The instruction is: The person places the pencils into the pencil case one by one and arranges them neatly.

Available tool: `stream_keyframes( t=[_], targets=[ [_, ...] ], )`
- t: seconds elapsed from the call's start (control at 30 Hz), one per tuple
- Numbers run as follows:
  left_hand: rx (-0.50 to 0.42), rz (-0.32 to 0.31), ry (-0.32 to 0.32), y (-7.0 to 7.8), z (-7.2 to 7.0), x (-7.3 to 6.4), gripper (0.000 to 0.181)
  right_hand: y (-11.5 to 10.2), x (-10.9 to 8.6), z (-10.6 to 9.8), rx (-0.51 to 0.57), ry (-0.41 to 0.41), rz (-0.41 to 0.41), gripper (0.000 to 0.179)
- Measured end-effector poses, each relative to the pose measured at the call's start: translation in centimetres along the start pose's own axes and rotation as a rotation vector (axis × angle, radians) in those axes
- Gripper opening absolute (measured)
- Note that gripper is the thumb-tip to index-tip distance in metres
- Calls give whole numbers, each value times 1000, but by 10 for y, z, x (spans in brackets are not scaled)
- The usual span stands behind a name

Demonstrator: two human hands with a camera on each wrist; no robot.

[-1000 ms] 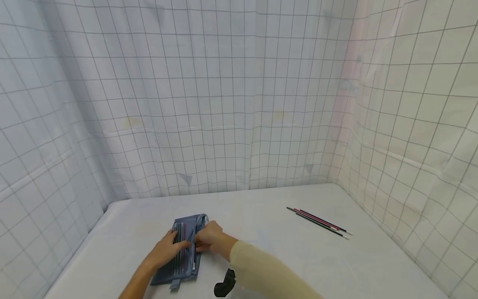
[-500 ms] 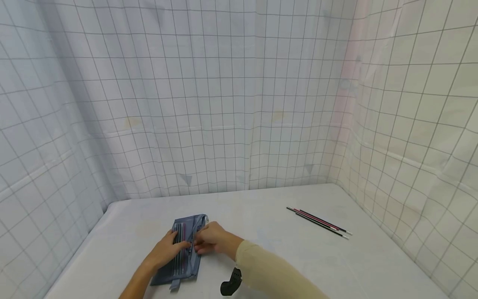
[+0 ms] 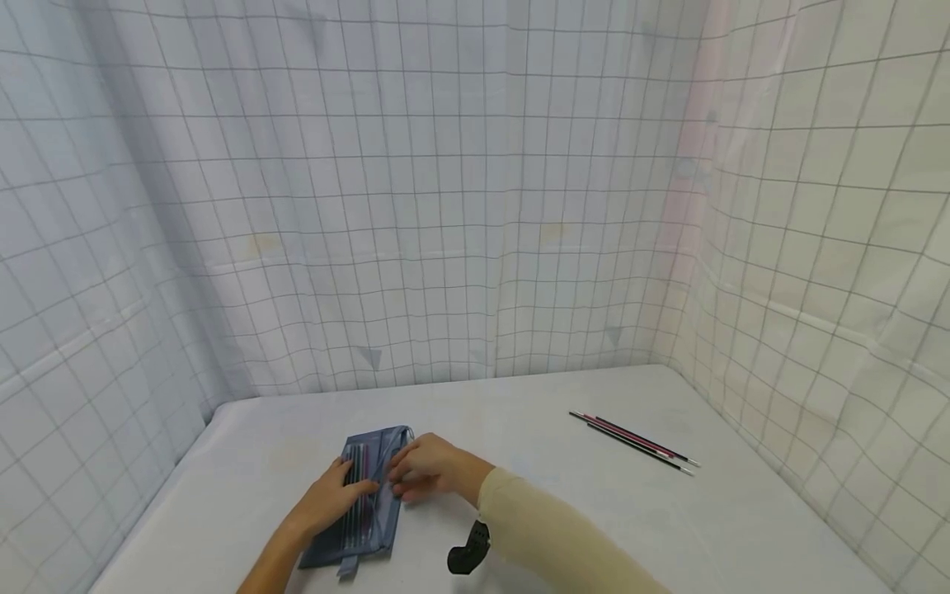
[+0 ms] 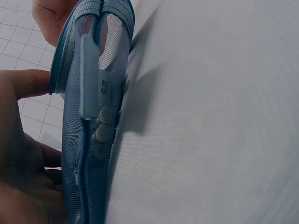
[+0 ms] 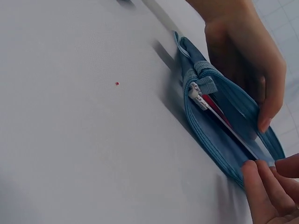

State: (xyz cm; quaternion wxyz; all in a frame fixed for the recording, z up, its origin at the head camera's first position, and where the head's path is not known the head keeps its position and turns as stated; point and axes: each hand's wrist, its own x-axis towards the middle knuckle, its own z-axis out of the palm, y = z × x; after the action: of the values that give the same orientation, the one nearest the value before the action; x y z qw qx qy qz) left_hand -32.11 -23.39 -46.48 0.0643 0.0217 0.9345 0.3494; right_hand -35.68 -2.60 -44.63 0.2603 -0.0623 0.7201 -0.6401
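A blue mesh zipper pouch (image 3: 384, 528) lies on the white table, with several slim sticks visible through its top. My left hand (image 3: 326, 502) rests on the pouch. In the right wrist view its thumb touches the far zipper edge, and the pouch mouth gapes. Inside that mouth lies a thin stick with a silvery end (image 5: 198, 96), beside something red. My right hand (image 3: 432, 467) is at the mouth on the pouch's right side, fingertips at its rim and thumb apart from them. Whether those fingertips touch the stick is hidden.
Several long black and dark red sticks (image 3: 634, 441) with pale ends lie at the table's right. Grid-patterned white curtains (image 3: 460, 272) stand behind and beside the table. A black device (image 3: 469, 551) sits below the right wrist. A tiny red speck (image 5: 117, 83) lies on the cloth.
The stick that showed along the pouch's right edge beside my right hand has gone into the pouch. My right hand has loosened and shifted slightly right. My left hand stays put.
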Motion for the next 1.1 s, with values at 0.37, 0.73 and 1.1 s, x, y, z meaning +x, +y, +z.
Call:
stream_keyframes(
  t=[0.37, 0.73, 1.1],
  targets=[
    [-9, -6, -8, 0, 0, -1, 99, -12, -10, -19, -56, -27, -20, 24],
    [-9, -13, 1, 1, 0, 1, 100, -24, -22, -38, -105, -27, -41, 30],
    [3, -2, -2, -1, 0, 1, 100, -26, -33, -70, -180, -31, -58, 34]
  ],
)
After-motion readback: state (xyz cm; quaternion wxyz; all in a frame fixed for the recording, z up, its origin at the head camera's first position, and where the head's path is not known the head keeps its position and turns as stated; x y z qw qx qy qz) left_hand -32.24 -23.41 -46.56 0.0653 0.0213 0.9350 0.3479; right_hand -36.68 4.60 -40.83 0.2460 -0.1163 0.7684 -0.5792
